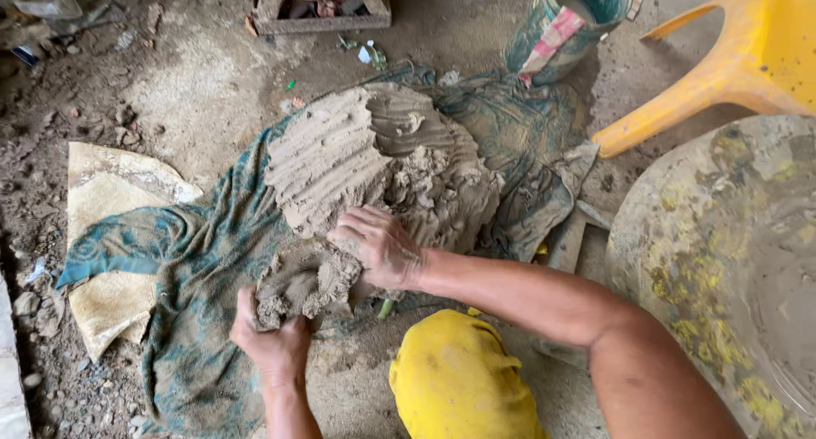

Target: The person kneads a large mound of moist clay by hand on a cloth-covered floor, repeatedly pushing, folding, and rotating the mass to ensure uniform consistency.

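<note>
A big grey mound of wet clay [374, 163] sits on a muddy teal cloth [200, 269] on the dirt floor. At its near edge is a small grey lump of clay [304, 282]. The left hand [274, 341] grips this lump from below. The right hand [378, 245] presses down on it with curled fingers. A yellow plastic chair [731, 61] stands far right.

Under the right hand [380, 245] sits matt grey clay [374, 163], rough and finger-grooved; the left hand [274, 341] grips a crumbly lump [302, 282]. Beneath both lies damp teal cloth [204, 260]; far right, smooth yellow plastic chair [731, 65].
</note>
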